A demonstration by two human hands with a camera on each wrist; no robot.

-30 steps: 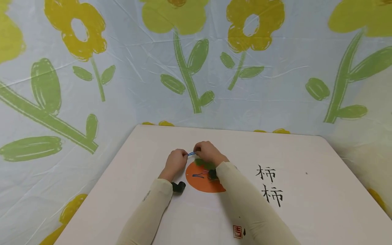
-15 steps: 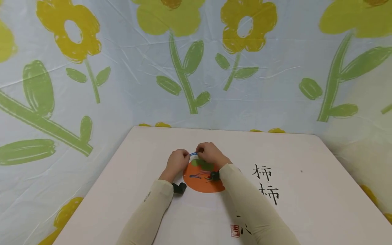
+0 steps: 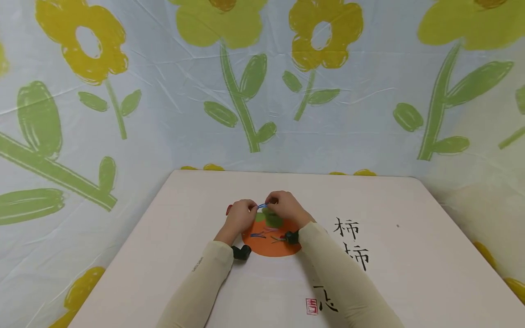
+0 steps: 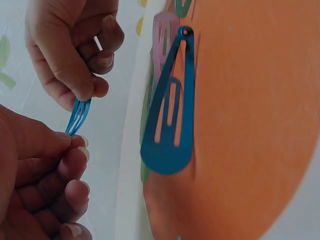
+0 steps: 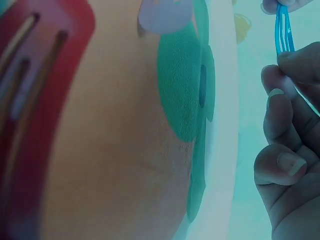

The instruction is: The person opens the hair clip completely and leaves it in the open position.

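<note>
Both hands pinch a blue snap hair clip (image 3: 262, 206) above the far part of the table, one at each end. My left hand (image 3: 239, 217) holds its left end between thumb and fingertips; my right hand (image 3: 288, 208) has the other end. The left wrist view shows slits in the held clip (image 4: 78, 117). Below the hands, another blue hair clip (image 4: 167, 160) lies on a printed orange persimmon (image 3: 268, 248), with a pink hair clip (image 4: 159, 25) behind it. A red hair clip (image 5: 52, 100) looms blurred in the right wrist view.
The pale table mat (image 3: 172, 237) bears black brush characters (image 3: 354, 257) and a red seal print (image 3: 311, 306). Beside my left hand shows a small red object (image 3: 229, 209), partly hidden. A flowered cloth (image 3: 172, 91) hangs behind the table.
The head view has swung slightly right, so the scene shifts left. Both hands keep their pinch on the blue hair clip. A red object now shows beside my left hand.
</note>
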